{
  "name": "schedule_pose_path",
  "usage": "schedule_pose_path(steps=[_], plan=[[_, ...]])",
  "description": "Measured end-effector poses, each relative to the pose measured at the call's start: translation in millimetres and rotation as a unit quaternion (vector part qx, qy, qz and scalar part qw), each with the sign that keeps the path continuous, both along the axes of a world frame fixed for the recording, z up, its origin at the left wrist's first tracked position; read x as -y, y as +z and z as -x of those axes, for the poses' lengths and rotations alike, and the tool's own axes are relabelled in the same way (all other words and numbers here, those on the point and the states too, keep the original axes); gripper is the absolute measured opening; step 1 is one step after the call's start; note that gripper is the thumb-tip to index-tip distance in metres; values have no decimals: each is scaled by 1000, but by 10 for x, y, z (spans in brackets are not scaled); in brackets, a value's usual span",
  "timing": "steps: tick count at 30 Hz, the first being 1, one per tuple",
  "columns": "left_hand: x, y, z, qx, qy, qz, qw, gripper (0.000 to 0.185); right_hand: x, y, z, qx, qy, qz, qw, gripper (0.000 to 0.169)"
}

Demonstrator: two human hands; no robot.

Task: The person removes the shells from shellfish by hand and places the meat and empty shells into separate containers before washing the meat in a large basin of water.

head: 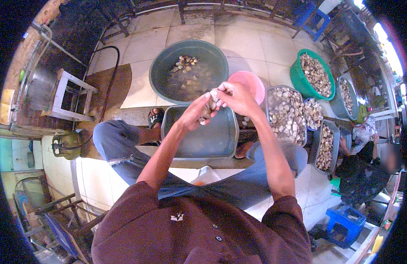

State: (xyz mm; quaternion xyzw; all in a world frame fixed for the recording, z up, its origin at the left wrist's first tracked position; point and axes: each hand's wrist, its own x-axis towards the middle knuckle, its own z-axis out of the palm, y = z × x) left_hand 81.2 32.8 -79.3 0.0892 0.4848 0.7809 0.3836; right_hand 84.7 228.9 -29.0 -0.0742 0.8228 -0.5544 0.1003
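Several clams lie in my left hand, its fingers curled round them. My right hand meets it and pinches a pale clam between thumb and fingers. Both hands are above the far part of a grey rectangular basin between my feet. Past them stands a round grey-green tub with clams in cloudy water. A pink round basin sits behind my right hand and is partly hidden by it. To the right, a rectangular basket is heaped with clams.
A green tub, a grey round basin and a grey tray hold more clams at the right. A co-worker sits beyond. A white wooden stool and a gas cylinder stand at the left.
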Motion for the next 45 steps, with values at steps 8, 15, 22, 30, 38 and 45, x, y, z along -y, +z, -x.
schedule_pose_path(steps=[8, 15, 22, 30, 38, 45], plan=[[52, -42, 12, 63, 35, -70, 995, 48, 32, 333, -118, -21, -31, 61, 997, 24], [176, 55, 30, 10, 20, -79, 997, 47, 76, 365, -182, -28, -6, 7, 1000, 23], [196, 147, 39, -8, 31, -47, 998, 49, 145, 445, -209, 18, -9, 19, 1000, 19], [216, 172, 74, -40, 30, -29, 998, 48, 186, 506, -220, 3, -30, 50, 998, 22], [240, 215, 75, -37, 23, -18, 999, 45, 170, 513, -227, 17, -28, 52, 998, 19], [214, 237, 70, -62, 46, -6, 997, 47, 177, 394, -201, -17, -30, 62, 998, 23]])
